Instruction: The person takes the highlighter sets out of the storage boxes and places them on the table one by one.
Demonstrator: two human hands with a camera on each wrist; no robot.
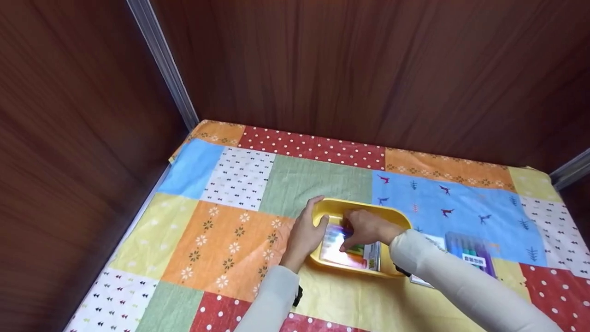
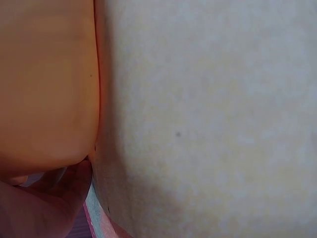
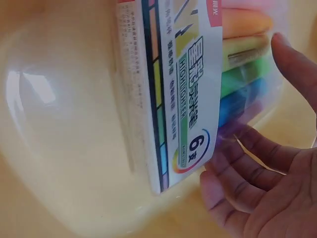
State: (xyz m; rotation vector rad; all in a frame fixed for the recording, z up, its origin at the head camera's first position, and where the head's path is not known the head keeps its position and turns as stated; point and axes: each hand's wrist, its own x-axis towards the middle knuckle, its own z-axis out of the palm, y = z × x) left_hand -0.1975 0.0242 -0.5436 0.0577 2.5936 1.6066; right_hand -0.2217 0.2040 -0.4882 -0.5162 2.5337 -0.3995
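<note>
A yellow plastic basin [image 1: 357, 204] stands on the patchwork cloth. My left hand [image 1: 306, 235] holds its left end, thumb over the rim and fingers along the outer wall. In the left wrist view, the curled fingers [image 2: 62, 193] lie against the basin's orange-looking wall [image 2: 47, 89]. Inside the basin is a clear pack of highlighters [image 3: 245, 69] with a white printed label. My right hand [image 1: 366, 227] reaches in and grips this pack, thumb at one side and fingers curled at the other, as the right wrist view shows.
Right of the basin, partly behind my right sleeve, lies a clear case of coloured pens [image 1: 469, 251]. A flat white item [image 1: 420, 281] shows beside it under the forearm. Brown wood-grain panels [image 1: 286, 64] wall in the cloth-covered surface [image 1: 230, 240] at the back and left.
</note>
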